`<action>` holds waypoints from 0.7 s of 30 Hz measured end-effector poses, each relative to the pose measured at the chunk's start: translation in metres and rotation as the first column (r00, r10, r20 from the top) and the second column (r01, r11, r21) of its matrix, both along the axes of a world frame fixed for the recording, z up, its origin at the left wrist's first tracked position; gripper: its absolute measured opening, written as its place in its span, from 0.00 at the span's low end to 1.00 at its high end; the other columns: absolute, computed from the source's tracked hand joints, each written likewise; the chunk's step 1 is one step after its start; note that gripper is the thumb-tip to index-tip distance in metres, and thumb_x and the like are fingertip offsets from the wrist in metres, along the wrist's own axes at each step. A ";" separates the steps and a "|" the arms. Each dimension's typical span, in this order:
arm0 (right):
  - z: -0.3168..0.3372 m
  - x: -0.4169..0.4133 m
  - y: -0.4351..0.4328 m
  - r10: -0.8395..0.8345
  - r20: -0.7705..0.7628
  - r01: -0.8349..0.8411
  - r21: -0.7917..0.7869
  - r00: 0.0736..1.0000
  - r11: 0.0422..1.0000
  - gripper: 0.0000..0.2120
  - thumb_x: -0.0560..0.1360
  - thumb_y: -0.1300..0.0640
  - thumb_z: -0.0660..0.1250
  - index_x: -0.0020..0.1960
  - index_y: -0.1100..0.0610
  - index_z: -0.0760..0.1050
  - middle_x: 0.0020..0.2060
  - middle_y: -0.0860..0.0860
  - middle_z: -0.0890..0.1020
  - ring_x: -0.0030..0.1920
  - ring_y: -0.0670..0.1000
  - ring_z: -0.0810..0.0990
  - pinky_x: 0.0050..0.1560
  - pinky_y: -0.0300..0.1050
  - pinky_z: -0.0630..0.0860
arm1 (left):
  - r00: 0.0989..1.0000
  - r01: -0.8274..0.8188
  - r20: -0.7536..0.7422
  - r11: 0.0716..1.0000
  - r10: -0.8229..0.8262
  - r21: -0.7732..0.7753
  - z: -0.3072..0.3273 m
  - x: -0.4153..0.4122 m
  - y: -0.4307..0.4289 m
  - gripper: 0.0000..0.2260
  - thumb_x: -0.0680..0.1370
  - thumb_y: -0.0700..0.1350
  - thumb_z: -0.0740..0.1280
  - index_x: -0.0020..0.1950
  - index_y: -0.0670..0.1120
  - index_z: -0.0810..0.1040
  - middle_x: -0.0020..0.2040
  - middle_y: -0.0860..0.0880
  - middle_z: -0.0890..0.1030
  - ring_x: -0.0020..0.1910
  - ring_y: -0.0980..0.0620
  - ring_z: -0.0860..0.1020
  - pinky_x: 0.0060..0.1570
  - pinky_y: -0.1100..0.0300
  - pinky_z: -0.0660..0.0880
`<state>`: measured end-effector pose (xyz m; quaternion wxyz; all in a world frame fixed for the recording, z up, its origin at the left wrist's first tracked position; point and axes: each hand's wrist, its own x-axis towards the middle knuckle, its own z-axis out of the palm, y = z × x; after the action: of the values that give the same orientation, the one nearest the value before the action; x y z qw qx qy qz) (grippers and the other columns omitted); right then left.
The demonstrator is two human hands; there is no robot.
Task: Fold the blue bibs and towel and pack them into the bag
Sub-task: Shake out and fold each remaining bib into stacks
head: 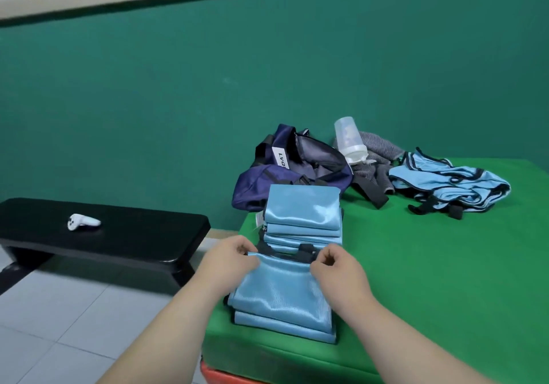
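Observation:
A light blue bib (pixel 282 294) with dark trim lies half folded on the green mat (pixel 430 279), near its front left corner. My left hand (pixel 230 257) pinches the bib's far left edge and my right hand (pixel 338 268) pinches its far right edge. Just beyond them sits a stack of folded blue bibs (pixel 303 217). Behind the stack the navy bag (pixel 297 167) lies open. A heap of unfolded blue bibs (pixel 448 181) lies at the back right. A grey striped towel (pixel 377 161) is crumpled between the bag and the heap.
A clear plastic bottle (pixel 349 143) lies tipped on the grey towel. To the left, a black bench (pixel 118 241) carries a white controller (pixel 83 222). Grey floor tiles (pixel 59 324) lie below it, and a green wall (pixel 208 86) stands behind.

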<state>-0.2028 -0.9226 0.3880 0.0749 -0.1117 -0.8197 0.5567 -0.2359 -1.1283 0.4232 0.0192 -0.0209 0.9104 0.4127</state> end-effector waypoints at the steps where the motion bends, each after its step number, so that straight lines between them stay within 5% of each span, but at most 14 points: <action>1: -0.005 -0.001 -0.001 -0.003 0.022 0.001 0.085 1.000 0.996 0.06 0.70 0.60 0.65 0.37 0.55 0.70 0.32 0.46 0.75 0.32 0.50 0.70 0.34 0.44 0.67 | 1.000 0.001 -0.004 0.999 -0.001 -0.042 -0.005 -0.001 0.002 0.04 0.73 0.47 0.71 0.46 0.55 0.80 0.37 0.56 0.77 0.29 0.59 0.73 0.32 0.63 0.69; 4: -0.008 0.000 0.002 0.019 -0.021 -0.011 0.310 1.000 0.951 0.04 0.71 0.56 0.67 0.42 0.48 0.73 0.44 0.45 0.75 0.45 0.49 0.76 0.49 0.47 0.74 | 0.994 -0.049 -0.106 0.992 0.037 -0.112 -0.014 0.008 0.002 0.10 0.76 0.52 0.69 0.57 0.60 0.77 0.52 0.59 0.73 0.43 0.60 0.76 0.39 0.67 0.70; 6: -0.007 0.002 0.007 0.039 -0.058 -0.013 0.398 0.998 0.917 0.08 0.72 0.53 0.68 0.50 0.47 0.75 0.51 0.44 0.73 0.54 0.48 0.73 0.59 0.49 0.71 | 0.966 -0.097 -0.254 0.981 0.052 -0.169 -0.021 0.017 0.000 0.14 0.77 0.54 0.69 0.62 0.59 0.76 0.59 0.59 0.69 0.56 0.59 0.69 0.53 0.64 0.68; 10: -0.006 0.020 0.002 0.163 -0.283 0.017 0.542 0.945 0.840 0.16 0.71 0.47 0.66 0.58 0.48 0.76 0.55 0.43 0.73 0.59 0.46 0.69 0.62 0.45 0.65 | 0.778 0.027 -0.566 0.913 -0.275 -0.407 -0.031 0.032 0.002 0.13 0.74 0.51 0.71 0.58 0.55 0.80 0.65 0.54 0.73 0.69 0.52 0.67 0.67 0.52 0.63; 12: -0.012 0.026 -0.006 0.301 -0.258 -0.055 0.670 0.918 0.740 0.24 0.70 0.42 0.60 0.63 0.49 0.76 0.62 0.44 0.74 0.66 0.48 0.69 0.69 0.50 0.63 | 0.747 0.156 -0.443 0.778 -0.495 -0.608 -0.034 0.031 0.009 0.16 0.75 0.54 0.66 0.62 0.56 0.78 0.70 0.54 0.73 0.74 0.52 0.64 0.73 0.50 0.55; 14: -0.018 0.025 -0.009 0.373 -0.059 -0.201 0.759 0.926 0.620 0.34 0.71 0.37 0.51 0.73 0.49 0.68 0.72 0.44 0.68 0.76 0.49 0.60 0.77 0.58 0.49 | 0.803 0.259 -0.241 0.683 -0.545 -0.683 -0.037 0.027 0.013 0.22 0.81 0.57 0.59 0.75 0.56 0.66 0.79 0.57 0.61 0.80 0.55 0.52 0.77 0.50 0.44; 17: -0.025 0.020 0.003 0.389 0.149 -0.336 0.814 0.909 0.474 0.41 0.72 0.32 0.38 0.81 0.49 0.47 0.80 0.42 0.49 0.80 0.48 0.42 0.74 0.64 0.31 | 0.863 0.369 -0.025 0.664 -0.504 -0.650 -0.045 0.018 0.009 0.28 0.83 0.59 0.50 0.82 0.55 0.48 0.81 0.60 0.45 0.76 0.65 0.38 0.78 0.51 0.40; 21: -0.025 0.017 0.012 0.426 0.198 -0.386 0.822 0.883 0.419 0.36 0.79 0.33 0.44 0.81 0.49 0.42 0.80 0.42 0.44 0.79 0.46 0.36 0.74 0.62 0.29 | 0.862 0.410 -0.003 0.700 -0.507 -0.584 -0.054 0.018 0.005 0.29 0.85 0.58 0.50 0.82 0.53 0.42 0.80 0.60 0.40 0.76 0.64 0.35 0.77 0.57 0.37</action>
<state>-0.1862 -0.9104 0.3631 -0.0004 0.1511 -0.9841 0.0938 -0.2182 -1.1230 0.3693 0.0397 0.2362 0.9650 0.1067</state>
